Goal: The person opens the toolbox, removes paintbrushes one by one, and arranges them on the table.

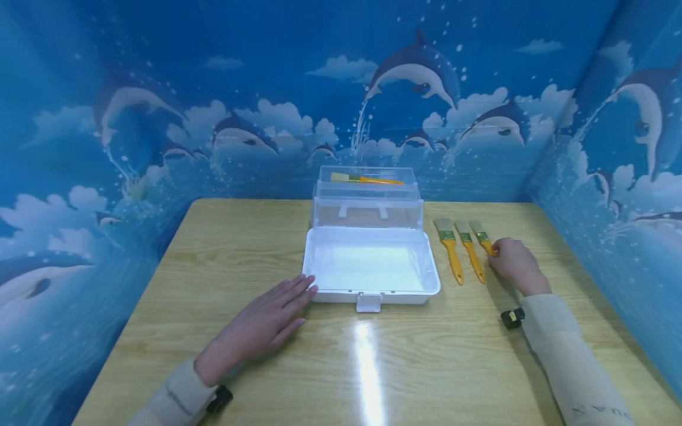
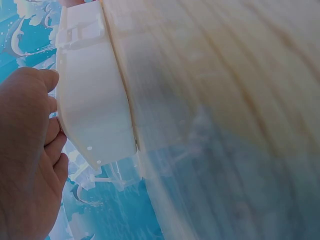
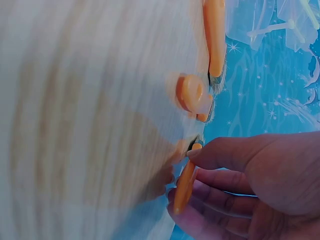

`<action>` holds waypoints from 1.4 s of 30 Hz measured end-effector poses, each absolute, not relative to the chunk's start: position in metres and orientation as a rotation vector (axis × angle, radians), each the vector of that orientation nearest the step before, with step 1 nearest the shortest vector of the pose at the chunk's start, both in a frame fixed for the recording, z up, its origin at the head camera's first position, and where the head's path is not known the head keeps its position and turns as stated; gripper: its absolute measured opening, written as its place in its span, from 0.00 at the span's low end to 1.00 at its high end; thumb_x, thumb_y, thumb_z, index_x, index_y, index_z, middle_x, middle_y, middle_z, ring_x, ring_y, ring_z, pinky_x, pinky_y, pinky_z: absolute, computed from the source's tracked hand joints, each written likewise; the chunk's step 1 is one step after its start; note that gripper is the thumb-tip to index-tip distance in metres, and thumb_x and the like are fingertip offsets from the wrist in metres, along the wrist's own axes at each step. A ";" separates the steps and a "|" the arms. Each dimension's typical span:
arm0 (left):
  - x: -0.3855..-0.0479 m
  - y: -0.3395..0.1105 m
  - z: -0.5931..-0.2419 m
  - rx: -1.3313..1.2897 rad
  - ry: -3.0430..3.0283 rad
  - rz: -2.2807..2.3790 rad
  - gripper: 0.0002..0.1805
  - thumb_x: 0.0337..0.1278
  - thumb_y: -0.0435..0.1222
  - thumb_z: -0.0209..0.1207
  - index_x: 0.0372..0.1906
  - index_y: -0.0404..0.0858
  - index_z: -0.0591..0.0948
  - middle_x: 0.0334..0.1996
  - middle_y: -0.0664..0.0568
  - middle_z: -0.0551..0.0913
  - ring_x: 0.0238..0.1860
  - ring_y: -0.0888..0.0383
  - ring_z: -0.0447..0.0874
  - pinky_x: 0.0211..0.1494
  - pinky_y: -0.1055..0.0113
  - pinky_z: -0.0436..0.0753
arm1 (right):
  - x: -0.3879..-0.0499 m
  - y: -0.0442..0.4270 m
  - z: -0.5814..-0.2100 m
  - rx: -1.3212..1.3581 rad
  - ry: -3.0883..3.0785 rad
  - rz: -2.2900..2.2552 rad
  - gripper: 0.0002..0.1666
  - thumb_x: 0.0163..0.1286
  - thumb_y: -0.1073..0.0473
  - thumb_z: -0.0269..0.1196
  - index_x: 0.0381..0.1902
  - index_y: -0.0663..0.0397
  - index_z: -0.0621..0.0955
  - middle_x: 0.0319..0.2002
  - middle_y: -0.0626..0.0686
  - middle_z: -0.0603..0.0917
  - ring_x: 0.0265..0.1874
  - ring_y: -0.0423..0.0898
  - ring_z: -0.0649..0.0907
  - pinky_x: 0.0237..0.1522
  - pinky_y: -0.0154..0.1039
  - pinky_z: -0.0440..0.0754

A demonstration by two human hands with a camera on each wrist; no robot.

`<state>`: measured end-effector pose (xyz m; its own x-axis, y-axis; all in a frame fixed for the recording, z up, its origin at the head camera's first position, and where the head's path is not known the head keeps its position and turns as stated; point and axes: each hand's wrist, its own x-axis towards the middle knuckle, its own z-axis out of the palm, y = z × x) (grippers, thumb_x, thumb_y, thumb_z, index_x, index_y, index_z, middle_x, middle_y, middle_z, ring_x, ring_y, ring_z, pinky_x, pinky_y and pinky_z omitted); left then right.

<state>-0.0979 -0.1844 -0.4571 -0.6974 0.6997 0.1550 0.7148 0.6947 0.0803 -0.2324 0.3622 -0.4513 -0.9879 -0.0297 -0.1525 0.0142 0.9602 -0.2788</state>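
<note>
A white plastic box [image 1: 396, 298] stands with its clear lid raised behind it, its white inside bare. My left hand [image 1: 266, 319] touches the box's front left corner with fingers extended; the left wrist view shows that hand [image 2: 30, 145] beside the box wall [image 2: 92, 100]. At the right, my right hand [image 1: 515, 265] pinches the orange handle of the rightmost paintbrush [image 1: 482, 235]. Up close, thumb and fingers of the right hand [image 3: 250, 185] are on that handle [image 3: 186, 186]. Two more paintbrushes, a wide one [image 1: 451, 251] and a narrower one [image 1: 471, 253], lie left of it.
Another paintbrush [image 1: 379, 180] lies across the upper part of the raised clear lid [image 1: 367, 213]. A latch [image 1: 369, 303] hangs at the box's front. The wooden table [image 1: 240, 242] is bordered by blue dolphin-print walls [image 1: 298, 77] at the back and sides.
</note>
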 end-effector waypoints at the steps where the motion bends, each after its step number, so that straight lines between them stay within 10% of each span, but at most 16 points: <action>1: -0.098 -0.185 -0.457 -1.170 -2.785 -0.200 0.33 0.78 0.46 0.50 0.80 0.40 0.59 0.81 0.48 0.55 0.81 0.52 0.53 0.83 0.56 0.56 | -0.233 0.362 -0.451 -0.009 2.953 -0.423 0.25 0.70 0.63 0.59 0.56 0.83 0.75 0.49 0.79 0.80 0.42 0.69 0.84 0.39 0.62 0.85; 42: -0.097 -0.182 -0.456 -1.151 -2.756 -0.236 0.34 0.76 0.46 0.54 0.79 0.41 0.60 0.81 0.49 0.55 0.80 0.52 0.54 0.82 0.54 0.58 | -0.230 0.364 -0.455 -0.032 2.971 -0.430 0.30 0.73 0.56 0.57 0.57 0.82 0.73 0.47 0.77 0.81 0.40 0.68 0.83 0.39 0.63 0.84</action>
